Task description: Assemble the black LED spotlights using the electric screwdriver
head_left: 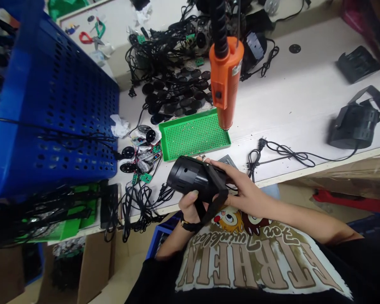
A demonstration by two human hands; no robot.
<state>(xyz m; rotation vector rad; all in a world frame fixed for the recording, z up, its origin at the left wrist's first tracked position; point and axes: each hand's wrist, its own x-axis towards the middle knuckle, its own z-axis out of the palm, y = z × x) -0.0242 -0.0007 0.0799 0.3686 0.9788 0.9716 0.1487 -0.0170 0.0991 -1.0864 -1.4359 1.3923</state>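
The black cylindrical light housing [190, 175] sits in both hands close to the front edge of the surface [288, 97], at the lower middle of the frame, with its black bracket [217, 192] hanging loose under it. The main risk looks like a slip: with so little surface beneath it, a dropped housing could roll off the edge toward the floor. The dangling bracket could also snag the tangled black power cord [142, 207] at lower left, and a careless swing could knock the green perforated tray [193, 135] just beyond it (the orange electric screwdriver [224, 80] hangs right above that tray's corner). The left hand [190, 207], a wristwatch [186, 225] at its wrist, is closed around the housing from below, with its fingers curled up the side. The right hand [240, 185] comes in from the right of the frame, forearm nearly level, gripping the housing's far end.
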